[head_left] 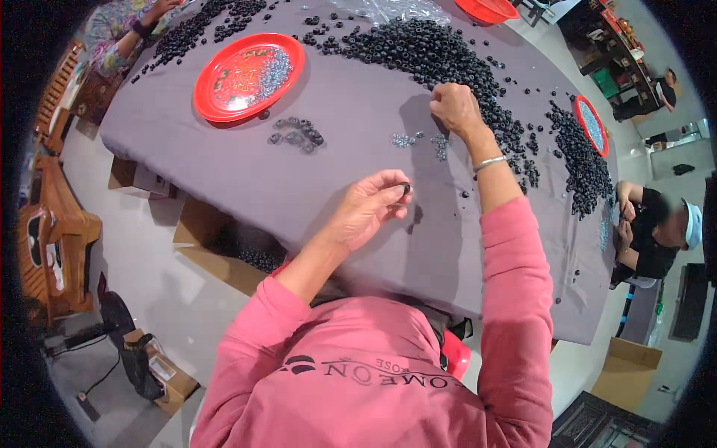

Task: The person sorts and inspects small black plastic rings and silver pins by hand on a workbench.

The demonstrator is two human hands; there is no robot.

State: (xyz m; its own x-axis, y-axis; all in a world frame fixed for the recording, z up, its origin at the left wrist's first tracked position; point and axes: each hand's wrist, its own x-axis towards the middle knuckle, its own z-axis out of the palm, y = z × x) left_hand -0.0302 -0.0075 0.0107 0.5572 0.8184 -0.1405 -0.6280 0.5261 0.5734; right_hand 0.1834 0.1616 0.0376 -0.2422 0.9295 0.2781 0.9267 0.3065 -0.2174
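Observation:
My left hand (371, 207) is raised over the near part of the cloth, pinching a small black round piece (406, 189) between thumb and fingertips. Farther off, my right hand (455, 110) is closed, fingers curled down, at the near edge of a big pile of black round pieces (418, 52). Its fingertips are hidden, so what they hold, if anything, does not show. Between the hands lie two small clusters of clear bits, one (403, 140) left of the other (441, 148). A group of black pieces (296, 134) sits apart at the left.
A red round tray (205, 104) with small clear bits stands at the far left of the grey tablecloth (343, 112). Another red tray (579, 112) lies near the right edge by more black pieces. Co-workers sit far left and right. Cardboard boxes (224, 246) stand beside the table.

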